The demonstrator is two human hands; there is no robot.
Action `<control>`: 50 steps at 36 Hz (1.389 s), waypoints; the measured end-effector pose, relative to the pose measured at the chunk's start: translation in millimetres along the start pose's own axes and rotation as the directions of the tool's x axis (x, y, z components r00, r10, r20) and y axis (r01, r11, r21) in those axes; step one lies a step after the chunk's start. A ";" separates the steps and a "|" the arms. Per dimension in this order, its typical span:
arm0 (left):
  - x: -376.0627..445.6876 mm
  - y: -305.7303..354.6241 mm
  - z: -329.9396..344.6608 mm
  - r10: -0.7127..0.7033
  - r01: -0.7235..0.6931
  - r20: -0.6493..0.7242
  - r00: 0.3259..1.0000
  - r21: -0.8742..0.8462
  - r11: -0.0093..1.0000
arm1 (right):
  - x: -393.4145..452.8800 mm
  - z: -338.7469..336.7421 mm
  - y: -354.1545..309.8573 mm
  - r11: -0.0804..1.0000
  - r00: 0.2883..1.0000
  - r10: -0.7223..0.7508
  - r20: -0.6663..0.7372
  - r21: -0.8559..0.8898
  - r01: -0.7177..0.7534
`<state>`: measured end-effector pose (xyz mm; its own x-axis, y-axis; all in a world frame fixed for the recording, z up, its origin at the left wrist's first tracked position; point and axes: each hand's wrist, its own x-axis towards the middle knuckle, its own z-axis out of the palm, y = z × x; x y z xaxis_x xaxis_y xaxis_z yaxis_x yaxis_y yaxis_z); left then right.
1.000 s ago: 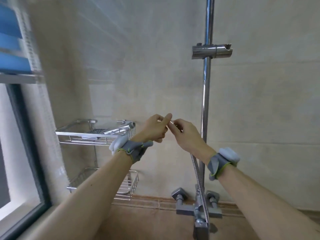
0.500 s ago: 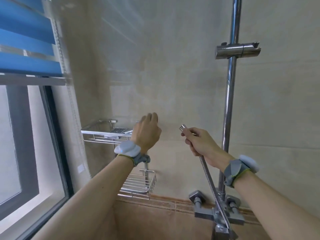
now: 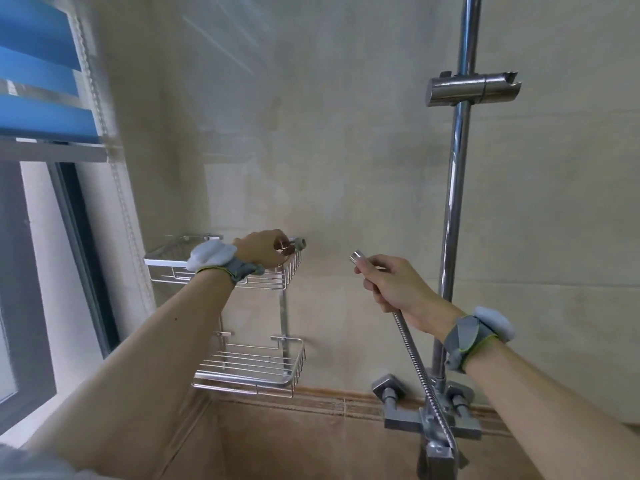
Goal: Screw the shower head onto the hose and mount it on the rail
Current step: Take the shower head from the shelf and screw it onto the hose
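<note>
My right hand (image 3: 394, 285) is closed around the upper end of the ribbed metal hose (image 3: 415, 362), and the chrome nut (image 3: 356, 256) sticks out above my fist, pointing up and left. My left hand (image 3: 259, 249) reaches into the upper wire shelf (image 3: 166, 263), with its fingers curled over the chrome shower head handle (image 3: 299, 243). Only the handle's threaded end shows past my fingers; the head itself is hidden. The chrome rail (image 3: 457, 188) runs vertically on the right, with its holder bracket (image 3: 472, 89) high up and nothing in it.
The hose runs down to the mixer valve (image 3: 433, 420) at the foot of the rail. A lower wire shelf (image 3: 242, 379) hangs beneath the upper one in the corner. At the left are a window (image 3: 27, 289) and a blue blind (image 3: 38, 81).
My hands have parted. The left one has gone left to the upper shelf and closed over the shower head handle. The right one still holds the hose end. The view has swung left.
</note>
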<state>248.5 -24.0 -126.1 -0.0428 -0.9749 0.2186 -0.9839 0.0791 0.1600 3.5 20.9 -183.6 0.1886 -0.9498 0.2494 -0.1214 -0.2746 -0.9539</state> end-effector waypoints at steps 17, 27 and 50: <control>-5.5 31.7 23.7 0.425 -0.392 -0.602 0.676 0.195 0.899 | 2.1 -0.8 -8.8 0.993 0.991 0.078 -0.106 0.092 -0.069; -30.3 90.9 23.9 0.676 -0.506 -0.548 0.493 0.452 0.735 | -8.7 -21.6 -38.8 0.965 0.977 0.136 -0.165 0.244 -0.093; -51.5 142.4 58.2 0.630 -0.576 -0.601 0.492 0.318 0.753 | -27.8 -50.4 -17.9 0.983 0.860 0.158 -0.485 0.157 -0.092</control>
<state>100.5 25.3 -170.6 -0.5368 -0.3047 0.7868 -0.7716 0.5546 -0.3116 -48.7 44.7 -165.1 -0.3295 -0.9330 0.1445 0.0165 -0.1587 -0.9872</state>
